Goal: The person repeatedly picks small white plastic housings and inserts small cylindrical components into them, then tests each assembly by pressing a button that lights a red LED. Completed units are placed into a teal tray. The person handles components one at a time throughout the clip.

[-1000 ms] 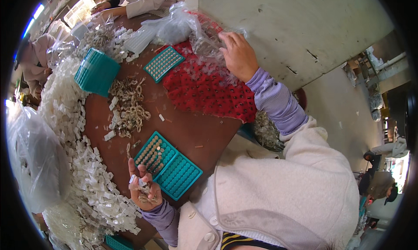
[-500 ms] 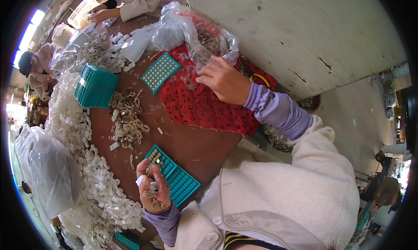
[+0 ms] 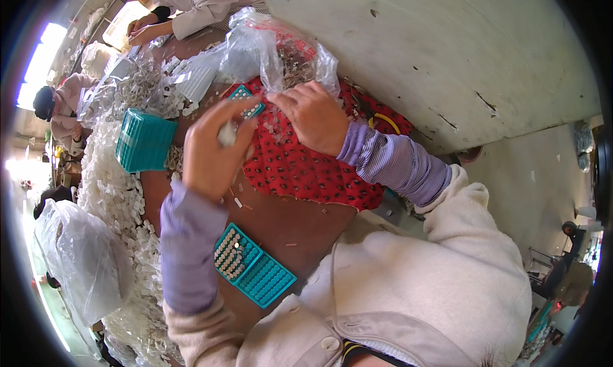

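At ten o'clock from centre, a blurred whitish piece (image 3: 227, 135) sits in the curled left hand (image 3: 214, 153); at twelve, the right hand (image 3: 312, 119) bends over red cloth (image 3: 300, 169), whether pinching anything unclear; at seven, a teal tray (image 3: 268, 281).

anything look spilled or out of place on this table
Yes: small clear bits lie scattered on the red cloth beside the plastic bag, looking spilled. A stray white piece lies apart from the white heap at left.
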Motion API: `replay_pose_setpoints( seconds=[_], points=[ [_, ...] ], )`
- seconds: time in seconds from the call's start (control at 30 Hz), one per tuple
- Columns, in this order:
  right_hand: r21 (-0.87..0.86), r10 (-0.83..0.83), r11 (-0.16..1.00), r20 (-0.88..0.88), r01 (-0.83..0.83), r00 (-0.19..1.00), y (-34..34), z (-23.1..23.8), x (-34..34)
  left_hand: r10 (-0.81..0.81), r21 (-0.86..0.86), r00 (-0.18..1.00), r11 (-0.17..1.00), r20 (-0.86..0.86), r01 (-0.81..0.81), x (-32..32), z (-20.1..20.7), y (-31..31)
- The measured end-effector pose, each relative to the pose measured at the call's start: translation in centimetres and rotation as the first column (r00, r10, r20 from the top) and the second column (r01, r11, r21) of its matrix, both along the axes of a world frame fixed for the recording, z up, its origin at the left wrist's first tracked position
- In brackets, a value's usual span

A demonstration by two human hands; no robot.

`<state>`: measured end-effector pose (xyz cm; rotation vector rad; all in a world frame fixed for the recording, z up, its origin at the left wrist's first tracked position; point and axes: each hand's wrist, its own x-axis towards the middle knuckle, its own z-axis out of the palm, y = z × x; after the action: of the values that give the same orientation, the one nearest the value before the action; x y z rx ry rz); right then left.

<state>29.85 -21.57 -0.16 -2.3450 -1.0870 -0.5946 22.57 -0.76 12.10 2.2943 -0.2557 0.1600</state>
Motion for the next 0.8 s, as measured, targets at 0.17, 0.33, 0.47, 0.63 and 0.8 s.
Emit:
replay_pose_setpoints(
  seconds=[0.17,0.33,0.47,0.63,0.8],
  points=[
    [0.015,0.045,0.999,-0.014,-0.045,0.999,0.3,-1.1,-0.3,-0.025,0.256,1.000,0.966,-0.014,0.028,9.9,-2.7,-3.6],
    [0.030,0.063,0.998,-0.019,-0.062,0.998,0.3,-1.6,-0.6,0.124,0.705,0.974,0.708,-0.189,0.047,13.6,-4.8,-5.3],
    [0.018,0.084,0.996,-0.066,-0.083,0.994,0.0,-1.9,-0.3,0.094,0.835,0.993,0.551,-0.072,0.009,14.0,-6.4,-5.8],
    [0.026,0.088,0.996,-0.127,-0.086,0.988,-0.4,-2.0,-0.2,0.090,0.704,0.994,0.703,0.058,-0.104,12.2,-5.9,-4.7],
    [0.365,0.072,0.929,-0.020,-0.060,0.997,-0.7,-0.2,-0.1,0.313,-0.067,0.949,0.947,-0.032,-0.314,8.1,-2.8,-3.3]
  ],
)
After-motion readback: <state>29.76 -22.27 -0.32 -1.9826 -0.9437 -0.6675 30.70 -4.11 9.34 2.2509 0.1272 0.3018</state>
